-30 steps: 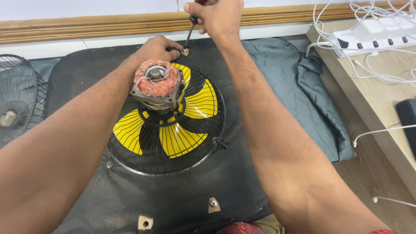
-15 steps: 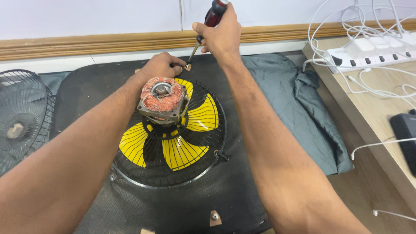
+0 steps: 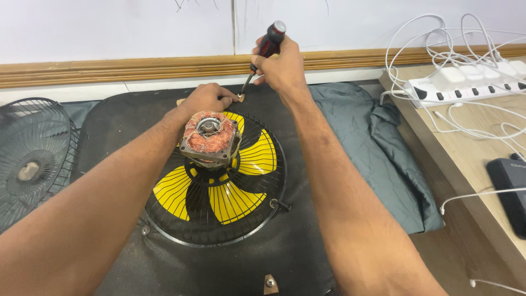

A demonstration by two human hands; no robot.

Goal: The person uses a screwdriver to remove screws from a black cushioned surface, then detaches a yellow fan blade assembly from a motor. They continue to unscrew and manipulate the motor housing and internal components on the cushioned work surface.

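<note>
Looking down from my head, I am gripping one screwdriver (image 3: 267,50) in my right hand (image 3: 280,68), fingers wrapped tight around its red and black handle, the tip slanting down onto a small tab (image 3: 240,97) at the far edge of the black panel (image 3: 109,126). My left hand (image 3: 207,98) is curled narrow, fingertips pressing just beside that tab. I am counting three such tabs: the one under the tip, a second one (image 3: 269,284) at the near edge, and a sliver of a third (image 3: 181,102) peeking out behind my left hand.

One fan with yellow blades (image 3: 241,186) is sitting in the middle of the panel inside a wire guard (image 3: 164,225), with one bare motor (image 3: 211,136) of copper windings standing on top. One loose fan grille (image 3: 30,159) is lying to the left, cut off by the frame.

The panel is resting on a grey cloth (image 3: 378,159) on the floor, against a white wall with a wooden skirting (image 3: 109,68). A low wooden worktop (image 3: 471,159) on the right is carrying one white power strip (image 3: 466,87), tangled white cables (image 3: 438,49), and one dark device (image 3: 509,183), partly cut off.

My left fingertips are hiding the screw itself.
</note>
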